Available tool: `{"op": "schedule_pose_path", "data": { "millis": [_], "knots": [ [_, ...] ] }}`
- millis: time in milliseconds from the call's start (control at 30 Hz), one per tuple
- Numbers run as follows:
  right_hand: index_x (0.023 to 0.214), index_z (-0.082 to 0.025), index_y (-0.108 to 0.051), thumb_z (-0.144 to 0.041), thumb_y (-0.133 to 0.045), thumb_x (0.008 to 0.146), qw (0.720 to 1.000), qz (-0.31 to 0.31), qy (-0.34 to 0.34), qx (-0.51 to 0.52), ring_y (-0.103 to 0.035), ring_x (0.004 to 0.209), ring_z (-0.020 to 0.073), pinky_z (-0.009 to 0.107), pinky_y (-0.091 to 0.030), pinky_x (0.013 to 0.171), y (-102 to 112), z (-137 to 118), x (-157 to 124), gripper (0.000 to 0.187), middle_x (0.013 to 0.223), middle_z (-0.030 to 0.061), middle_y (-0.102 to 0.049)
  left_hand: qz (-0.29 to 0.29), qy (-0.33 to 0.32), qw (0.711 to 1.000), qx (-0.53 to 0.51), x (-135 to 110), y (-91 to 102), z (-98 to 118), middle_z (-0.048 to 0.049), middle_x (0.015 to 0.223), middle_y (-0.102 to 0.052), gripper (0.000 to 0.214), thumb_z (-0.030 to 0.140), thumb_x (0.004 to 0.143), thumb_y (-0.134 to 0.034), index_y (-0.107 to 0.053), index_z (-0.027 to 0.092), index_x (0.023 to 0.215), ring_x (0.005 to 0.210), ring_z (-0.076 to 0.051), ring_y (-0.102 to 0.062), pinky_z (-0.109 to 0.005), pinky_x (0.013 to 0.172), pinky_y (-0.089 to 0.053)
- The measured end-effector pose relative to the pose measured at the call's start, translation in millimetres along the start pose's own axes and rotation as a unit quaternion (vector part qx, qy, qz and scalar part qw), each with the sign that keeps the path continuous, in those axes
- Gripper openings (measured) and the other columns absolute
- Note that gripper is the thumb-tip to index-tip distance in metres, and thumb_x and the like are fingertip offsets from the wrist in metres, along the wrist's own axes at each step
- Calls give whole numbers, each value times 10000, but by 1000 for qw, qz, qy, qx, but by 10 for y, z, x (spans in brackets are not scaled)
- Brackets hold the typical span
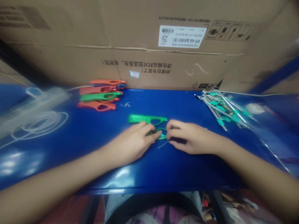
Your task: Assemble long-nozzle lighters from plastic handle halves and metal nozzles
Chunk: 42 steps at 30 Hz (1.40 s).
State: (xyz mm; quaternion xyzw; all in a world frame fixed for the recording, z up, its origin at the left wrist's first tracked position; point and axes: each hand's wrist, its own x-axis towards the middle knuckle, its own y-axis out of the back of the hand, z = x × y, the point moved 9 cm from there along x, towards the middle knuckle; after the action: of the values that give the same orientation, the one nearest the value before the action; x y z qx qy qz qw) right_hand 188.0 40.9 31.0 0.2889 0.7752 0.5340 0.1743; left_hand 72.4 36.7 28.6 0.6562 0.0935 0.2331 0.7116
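Note:
My left hand [139, 138] is closed over a green plastic lighter-handle half [161, 136], thumb and fingers at its left part, most of it hidden under the hand. My right hand [184, 136] has curled fingers at the right end of that same half; whatever sits between the fingertips is hidden. A thin pale strip [163, 145] lies or sticks out just below the right fingertips. Just beyond both hands, a second green handle half [140, 118] with an oval opening lies on the blue table [112, 177].
Orange and green handle pieces [100, 96] are stacked at the back left, with small pins [126, 105] beside them. Metal tubes with teal parts [221, 107] lie heaped at the back right. A white cable [42, 124] coils by a power strip [50, 99]. Cardboard [140, 37] walls the back.

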Motion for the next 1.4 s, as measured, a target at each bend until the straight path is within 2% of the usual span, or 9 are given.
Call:
{"op": "schedule_pose_path", "data": {
  "millis": [133, 300, 433, 533, 633, 833, 1033, 1200, 1400],
  "knots": [
    [950, -203, -608, -196, -566, 931, 999, 7, -19, 26, -590, 859, 150, 272, -465, 735, 35, 43, 0, 46, 1116, 59, -584, 9, 2, 1000, -29, 5, 14, -31, -144, 1297, -590, 377, 226, 1039, -419, -598, 173, 1367, 1108, -272, -560, -454, 937, -541],
    [1046, -208, -600, -202, -568, 935, 999, 20, -34, 25, -587, 846, 151, 273, -466, 734, 59, 99, -14, 115, 1118, 61, -585, 16, -8, 999, -35, 16, 30, -34, -124, 1370, -594, 372, 225, 1034, -435, -605, 182, 1362, 1150, -278, -564, -460, 976, -524],
    [1021, -203, -622, -199, -558, 946, 999, 24, -19, 29, -597, 889, 159, 275, -473, 772, 73, 103, -17, 99, 1112, 68, -593, 30, -17, 999, -27, 10, 31, -31, -106, 1427, -590, 364, 214, 1028, -456, -610, 194, 1357, 1192, -280, -581, -488, 1021, -499],
    [1013, -191, -620, -191, -561, 944, 999, 28, -13, 29, -585, 827, 145, 253, -462, 706, 91, 109, -16, 90, 1067, 68, -609, 30, -29, 999, -26, 2, 16, -24, -89, 1448, -583, 379, 208, 1031, -447, -588, 196, 1383, 1186, -268, -601, -475, 1018, -504],
    [988, -180, -624, -176, -539, 951, 999, 39, -3, 37, -573, 772, 130, 241, -454, 669, 116, 104, -19, 93, 1009, 63, -622, 31, -40, 998, -30, 0, 16, -15, -84, 1440, -593, 390, 198, 1030, -444, -574, 192, 1397, 1134, -254, -623, -448, 969, -527],
    [997, -177, -671, -174, -512, 969, 998, 55, 11, 28, -638, 895, 162, 273, -501, 779, 140, 88, -37, 162, 1047, 90, -659, 35, -43, 998, -31, 10, 31, -13, -83, 1403, -625, 389, 194, 1024, -454, -583, 199, 1391, 1063, -247, -631, -433, 924, -538],
    [1036, -184, -676, -179, -520, 969, 998, 57, 12, 25, -645, 900, 165, 273, -509, 787, 144, 90, -36, 170, 1043, 84, -669, 57, -34, 997, -31, -4, 69, -31, -86, 1334, -671, 358, 233, 1024, -471, -604, 191, 1354, 1054, -240, -623, -399, 906, -543],
    [1017, -184, -702, -183, -524, 977, 998, 46, 17, 29, -654, 913, 161, 268, -505, 805, 134, 84, -34, 183, 1064, 81, -670, 39, -20, 998, -38, -6, 47, -53, -72, 1351, -656, 329, 253, 1023, -480, -597, 199, 1326, 1029, -235, -605, -387, 894, -542],
    [962, -180, -704, -191, -517, 981, 999, 28, 34, 10, -651, 899, 160, 267, -500, 780, 109, 52, -42, 188, 1047, 83, -667, 45, -23, 998, -49, -4, 56, -57, -72, 1336, -662, 270, 247, 1019, -488, -645, 210, 1236, 1013, -215, -603, -373, 902, -536]
  ]
}}
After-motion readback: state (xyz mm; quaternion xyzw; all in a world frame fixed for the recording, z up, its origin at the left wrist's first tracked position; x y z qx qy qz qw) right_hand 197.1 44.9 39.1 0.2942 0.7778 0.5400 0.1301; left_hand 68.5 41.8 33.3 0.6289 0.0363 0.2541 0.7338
